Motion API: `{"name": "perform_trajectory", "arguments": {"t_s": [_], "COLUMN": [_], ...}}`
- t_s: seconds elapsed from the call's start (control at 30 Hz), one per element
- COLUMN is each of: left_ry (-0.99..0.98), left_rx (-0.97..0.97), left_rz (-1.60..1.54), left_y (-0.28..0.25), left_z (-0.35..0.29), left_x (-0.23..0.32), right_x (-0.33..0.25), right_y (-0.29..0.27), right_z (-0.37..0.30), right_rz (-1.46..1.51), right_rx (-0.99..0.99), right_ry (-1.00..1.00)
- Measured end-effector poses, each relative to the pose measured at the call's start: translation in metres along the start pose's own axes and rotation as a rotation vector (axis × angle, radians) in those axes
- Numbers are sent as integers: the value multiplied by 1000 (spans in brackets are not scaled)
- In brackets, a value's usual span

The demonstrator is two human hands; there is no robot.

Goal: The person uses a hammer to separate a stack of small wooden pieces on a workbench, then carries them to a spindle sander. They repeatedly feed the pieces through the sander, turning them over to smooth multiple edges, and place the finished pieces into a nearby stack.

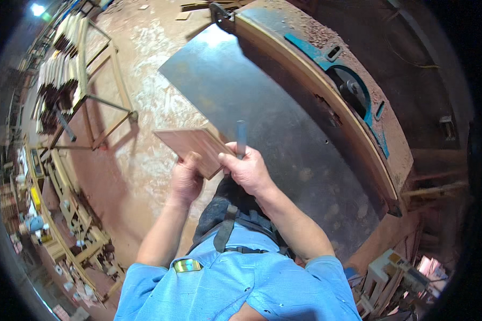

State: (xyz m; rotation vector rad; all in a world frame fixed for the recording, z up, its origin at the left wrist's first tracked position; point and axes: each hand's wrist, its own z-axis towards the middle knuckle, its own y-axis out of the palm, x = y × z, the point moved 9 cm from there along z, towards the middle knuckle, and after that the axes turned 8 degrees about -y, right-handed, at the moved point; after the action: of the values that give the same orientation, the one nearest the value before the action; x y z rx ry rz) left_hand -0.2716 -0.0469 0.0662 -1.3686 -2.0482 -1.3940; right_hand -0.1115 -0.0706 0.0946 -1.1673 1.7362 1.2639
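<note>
My left hand [187,176] and my right hand [250,170] both grip a flat reddish-brown wooden board [190,143] in front of my waist. The left thumb lies on the board's face near its lower edge, and the right thumb presses its right corner. The other fingers are mostly hidden. Just above my right hand rises a short grey-blue rod [241,135]; whether the hand holds it or it stands behind, I cannot tell. Right beside the board stretches a dark, smooth machine table [300,160].
A long wooden fence [316,91] crosses the table; behind it sits a teal guard [367,101] around a round machine part, with sawdust about. At left stand a metal rack [104,96] with stacked wood pieces [59,80] and a cluttered shelf [64,230]. Wood scraps lie lower right.
</note>
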Motion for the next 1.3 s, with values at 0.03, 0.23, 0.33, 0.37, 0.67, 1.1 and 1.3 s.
{"name": "perform_trajectory", "arguments": {"t_s": [0.03,0.23,0.33,0.37,0.67,1.1,1.3], "left_ry": [-6,-86,-87,-84,-5,-37,-61], "left_rx": [-26,142,214,218,225,355,386], "left_rz": [4,-198,-257,-268,-244,-290,-323], "left_y": [5,-55,-74,-82,-108,-178,-203], "left_z": [-14,-84,-118,-128,-173,-202,-211], "left_x": [-10,-27,-29,-30,-20,-10,-13], "right_x": [4,42,29,30,56,126,150], "right_y": [4,-43,-49,-39,63,146,161], "right_z": [-8,-39,-42,-46,-66,-70,-67], "right_rz": [-22,280,320,349,535,436,383], "right_rx": [-26,173,53,-33,-304,-320,-339], "right_ry": [-21,140,163,184,286,474,542]}}
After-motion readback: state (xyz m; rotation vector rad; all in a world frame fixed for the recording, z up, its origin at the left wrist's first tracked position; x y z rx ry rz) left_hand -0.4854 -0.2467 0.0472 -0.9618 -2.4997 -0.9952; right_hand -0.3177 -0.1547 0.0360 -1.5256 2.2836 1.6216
